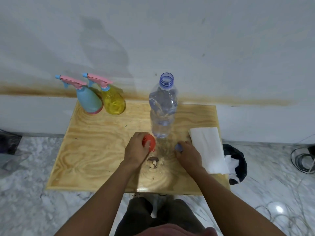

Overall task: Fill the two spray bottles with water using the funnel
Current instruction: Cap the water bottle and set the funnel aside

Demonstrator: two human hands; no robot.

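Two spray bottles stand at the back left of the wooden table (95, 150), each with a pink trigger head screwed on: a blue one (88, 101) and a yellow one (113, 102) touching it. A tall clear water bottle (162, 108), uncapped and partly filled, stands mid-table. My left hand (138, 149) grips the orange funnel (150, 142) on the table just in front of the water bottle. My right hand (186, 154) rests on the table, fingers closed on the small blue bottle cap (179, 147).
A folded white paper towel (208, 149) lies at the table's right edge, beside my right hand. A black bin (237, 160) with crumpled paper stands on the marble floor to the right. A white wall runs behind the table. Cables lie on the floor at the far right.
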